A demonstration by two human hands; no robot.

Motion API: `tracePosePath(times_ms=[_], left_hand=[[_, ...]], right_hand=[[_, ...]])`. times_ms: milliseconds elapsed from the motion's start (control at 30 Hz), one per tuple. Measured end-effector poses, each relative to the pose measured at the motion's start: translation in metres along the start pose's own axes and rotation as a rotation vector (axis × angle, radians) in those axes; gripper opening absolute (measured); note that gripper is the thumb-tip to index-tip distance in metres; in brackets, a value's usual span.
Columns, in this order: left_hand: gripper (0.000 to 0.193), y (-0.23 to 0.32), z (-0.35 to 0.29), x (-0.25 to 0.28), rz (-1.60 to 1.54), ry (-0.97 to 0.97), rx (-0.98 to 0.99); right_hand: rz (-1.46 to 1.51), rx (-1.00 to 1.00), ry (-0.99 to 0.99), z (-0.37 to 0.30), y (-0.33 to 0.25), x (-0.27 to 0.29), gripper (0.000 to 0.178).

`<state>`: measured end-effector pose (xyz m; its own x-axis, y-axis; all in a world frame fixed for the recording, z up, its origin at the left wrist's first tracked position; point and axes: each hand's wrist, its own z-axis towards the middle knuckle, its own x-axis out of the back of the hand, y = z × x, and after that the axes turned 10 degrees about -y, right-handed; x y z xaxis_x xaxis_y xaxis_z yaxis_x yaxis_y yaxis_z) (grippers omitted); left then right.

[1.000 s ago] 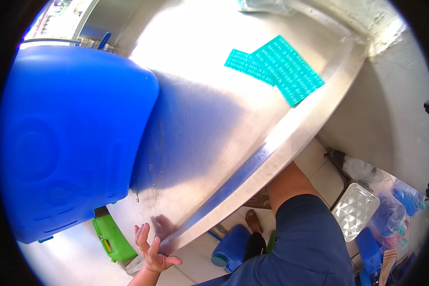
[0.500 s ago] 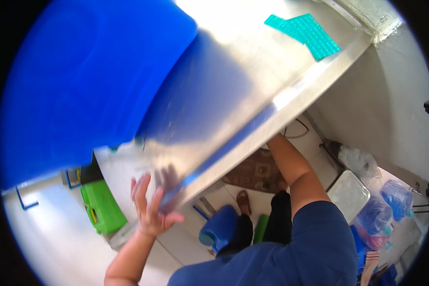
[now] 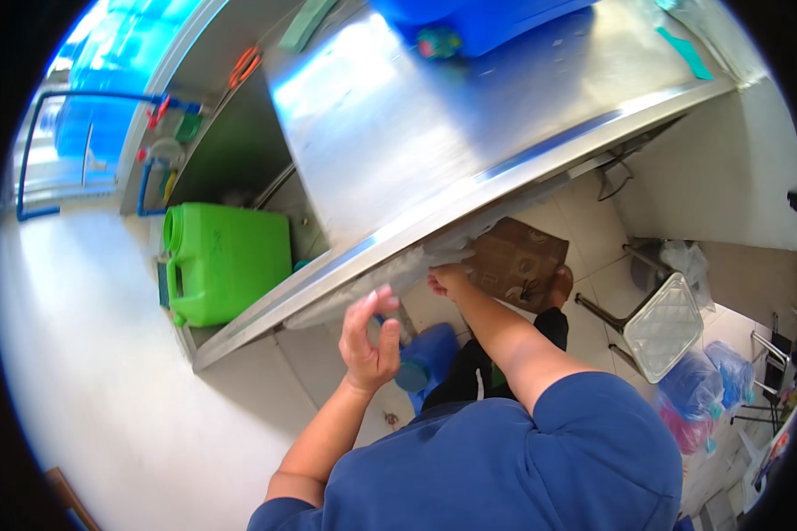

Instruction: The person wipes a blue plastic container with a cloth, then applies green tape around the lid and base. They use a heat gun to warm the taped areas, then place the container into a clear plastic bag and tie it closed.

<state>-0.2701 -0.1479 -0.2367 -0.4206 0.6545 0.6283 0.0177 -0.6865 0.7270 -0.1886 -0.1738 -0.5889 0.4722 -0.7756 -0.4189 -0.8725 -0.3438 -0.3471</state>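
Observation:
My left hand (image 3: 369, 343) is raised in front of the steel counter's (image 3: 390, 168) near edge, its thumb apart from the fingers and nothing in it. Lower and further right, my right hand (image 3: 452, 279) reaches beside the counter's underside with curled fingers. Whitish plastic sheeting (image 3: 398, 270) hangs along that edge close to the right hand; whether the fingers grip it is unclear. At the far side of the counter sits a large blue plastic container (image 3: 514, 22), cut off by the picture's top, with a green cap (image 3: 437, 42) on its near side.
A green jerrycan (image 3: 230, 261) stands at the sink on the left, near blue pipes (image 3: 40, 133) with red taps. Below are a blue jug (image 3: 434, 350), a brown mat (image 3: 514, 261) and a stool (image 3: 664, 327). Teal strips (image 3: 686, 55) lie at the counter's far right.
The view has shifted, and the blue container now appears smaller, at the top. My right hand has come into sight from beneath the counter. The left hand is no longer at the counter's edge.

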Motion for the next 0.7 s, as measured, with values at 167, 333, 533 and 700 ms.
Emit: tracePosePath(times_ms=[167,333,533,700], left_hand=[[0.032,-0.026,-0.158,0.060,0.096,-0.035,0.585],[0.026,-0.028,-0.228,0.078,0.075,-0.059,0.778],[0.032,-0.049,-0.230,0.069,-0.010,-0.157,0.738],[0.040,-0.076,-0.185,0.043,-0.072,-0.229,0.532]], right_hand=[[-0.169,0.098,0.413,0.039,0.021,-0.073,0.039],[-0.467,0.267,0.768,0.052,0.009,-0.077,0.046],[-0.564,0.534,0.657,-0.031,0.007,-0.053,0.033],[-0.575,0.929,0.673,-0.192,-0.047,0.023,0.041]])
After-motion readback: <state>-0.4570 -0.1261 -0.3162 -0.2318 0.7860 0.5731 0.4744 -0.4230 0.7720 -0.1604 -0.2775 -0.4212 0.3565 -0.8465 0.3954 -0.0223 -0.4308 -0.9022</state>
